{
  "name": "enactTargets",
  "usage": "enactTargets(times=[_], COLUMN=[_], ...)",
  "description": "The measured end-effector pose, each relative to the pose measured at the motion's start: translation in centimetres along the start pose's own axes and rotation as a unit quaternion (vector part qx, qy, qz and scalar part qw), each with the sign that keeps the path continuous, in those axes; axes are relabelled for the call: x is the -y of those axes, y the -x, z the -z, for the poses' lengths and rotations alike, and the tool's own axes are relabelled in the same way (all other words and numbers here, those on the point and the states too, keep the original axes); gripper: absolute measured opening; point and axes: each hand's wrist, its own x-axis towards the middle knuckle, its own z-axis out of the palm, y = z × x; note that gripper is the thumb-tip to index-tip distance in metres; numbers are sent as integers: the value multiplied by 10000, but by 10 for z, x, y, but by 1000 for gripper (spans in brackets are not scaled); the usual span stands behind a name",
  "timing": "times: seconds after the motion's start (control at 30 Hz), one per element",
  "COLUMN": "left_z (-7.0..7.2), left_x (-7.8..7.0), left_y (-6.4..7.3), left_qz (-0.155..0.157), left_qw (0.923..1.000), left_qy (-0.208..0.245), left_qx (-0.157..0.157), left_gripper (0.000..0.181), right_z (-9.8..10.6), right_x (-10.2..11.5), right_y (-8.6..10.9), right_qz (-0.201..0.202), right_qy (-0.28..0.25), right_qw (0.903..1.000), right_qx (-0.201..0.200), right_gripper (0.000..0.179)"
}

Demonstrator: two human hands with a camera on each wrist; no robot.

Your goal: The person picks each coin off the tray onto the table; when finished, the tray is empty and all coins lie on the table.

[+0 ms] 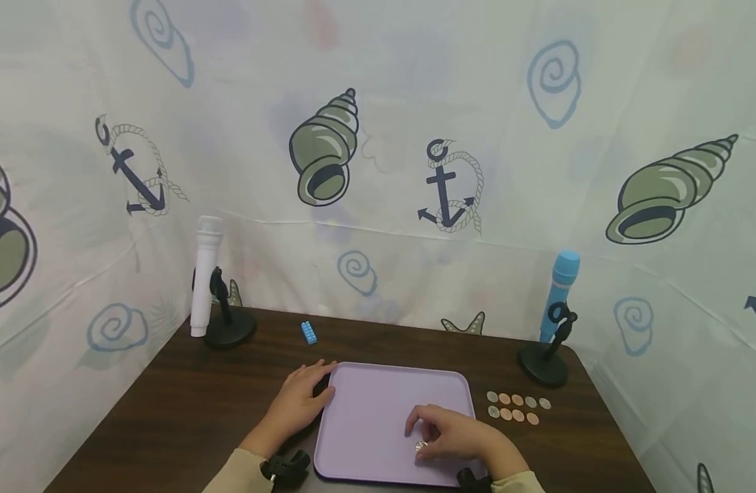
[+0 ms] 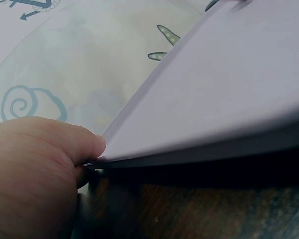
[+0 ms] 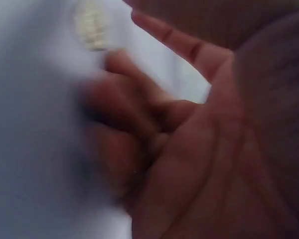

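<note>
My left hand (image 1: 300, 400) rests at the left side of a lilac tray (image 1: 366, 411), fingers stretched to its far left corner. In the left wrist view the thumb (image 2: 92, 144) touches the tray's rim. Over the tray's right part hovers my right hand (image 1: 455, 435), thumb and index finger apart and the other fingers loosely bent. Between the thumb and index finger is a small shiny, bumpy silvery piece (image 1: 420, 446) on the tray. The right wrist view is blurred; there the pale, ridged piece (image 3: 91, 25) appears beyond the fingertips.
Several copper and silver coins (image 1: 518, 400) lie in two rows right of the tray. A blue toy brick (image 1: 308, 333) lies behind it. A white microphone (image 1: 205, 274) and a blue microphone (image 1: 558, 294) stand in black stands at the back corners. A patterned cloth hangs behind the table.
</note>
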Motion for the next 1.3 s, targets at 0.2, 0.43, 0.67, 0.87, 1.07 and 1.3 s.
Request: enactTargets(times=[0.2, 0.43, 0.67, 0.87, 1.07, 1.3], left_z=[-1, -3, 0, 0, -1, -1], left_x=[0, 0, -2, -1, -1, -1], left_y=[0, 3, 2, 3, 2, 2], left_qz=[-5, 40, 36, 41, 7, 18], left_qw=[10000, 10000, 10000, 10000, 10000, 10000], left_qy=[-17, 13, 23, 83, 71, 51], left_qx=[-43, -23, -20, -2, -29, -36], left_gripper=[54, 54, 54, 54, 54, 54], right_z=[-8, -20, -22, -22, -23, -18], right_x=[-13, -17, -11, -13, -16, -26], right_y=[-7, -2, -1, -3, -4, 3], right_qz=[84, 241, 210, 202, 15, 89], right_qy=[150, 250, 267, 485, 504, -532], right_qw=[9994, 9945, 9940, 9924, 9929, 9935], right_qx=[-298, -986, -1042, -1112, -1079, -999], right_gripper=[27, 24, 23, 27, 27, 19])
